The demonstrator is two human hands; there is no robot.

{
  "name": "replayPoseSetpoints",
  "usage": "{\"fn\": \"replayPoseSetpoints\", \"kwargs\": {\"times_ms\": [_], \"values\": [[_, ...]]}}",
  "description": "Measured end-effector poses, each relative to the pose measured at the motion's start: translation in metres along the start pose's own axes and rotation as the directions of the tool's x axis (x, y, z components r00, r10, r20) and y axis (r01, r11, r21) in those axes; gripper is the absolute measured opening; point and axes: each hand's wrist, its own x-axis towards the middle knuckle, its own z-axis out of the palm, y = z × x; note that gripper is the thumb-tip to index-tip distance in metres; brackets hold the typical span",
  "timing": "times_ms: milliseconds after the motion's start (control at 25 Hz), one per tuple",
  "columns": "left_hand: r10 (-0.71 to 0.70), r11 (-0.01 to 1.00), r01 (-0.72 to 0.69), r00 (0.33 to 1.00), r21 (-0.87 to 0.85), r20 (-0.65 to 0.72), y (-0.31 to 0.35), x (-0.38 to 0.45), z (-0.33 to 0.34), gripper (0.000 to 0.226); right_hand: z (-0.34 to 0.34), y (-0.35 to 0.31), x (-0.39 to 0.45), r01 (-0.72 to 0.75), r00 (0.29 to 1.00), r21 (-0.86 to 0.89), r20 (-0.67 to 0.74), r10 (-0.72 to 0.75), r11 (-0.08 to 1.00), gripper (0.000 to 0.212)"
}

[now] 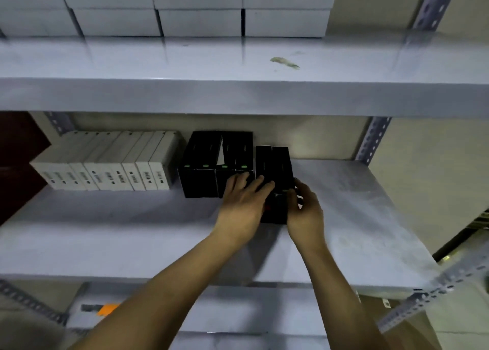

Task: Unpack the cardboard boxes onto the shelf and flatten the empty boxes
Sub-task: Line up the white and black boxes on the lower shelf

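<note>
Black boxes [275, 169] between both hands.

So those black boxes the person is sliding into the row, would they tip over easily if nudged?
Probably somewhat. The black boxes stand upright on narrow bases, so a sideways nudge could topple them, which may be why the left hand and right hand both steady them. Their straight edges suggest stiff card that slides rather than bends. Once snug against the black row, tipping seems less likely.

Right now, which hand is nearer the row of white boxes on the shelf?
Left. The left hand lies on the black boxes, on the side toward the white boxes. The right hand grips their far side.
</note>
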Motion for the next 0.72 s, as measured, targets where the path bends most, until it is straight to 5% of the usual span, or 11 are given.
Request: {"fn": "replayPoseSetpoints", "kwargs": {"times_ms": [240, 720], "values": [[-0.108, 0.993, 0.09, 0.957, 0.079, 0.271, -0.005, 0.037, -0.001, 0.064, -0.001, 0.0, 0.039, 0.062, 0.99, -0.143, 0.137, -0.043, 0.988, 0.042], [-0.125, 0.992, 0.125, 0.92, 0.024, 0.371, -0.018, 0.058, 0.002, 0.074, 0.006, 0.003, 0.077, 0.066, 0.961, -0.148, 0.275, -0.023, 0.987, 0.051]]}}
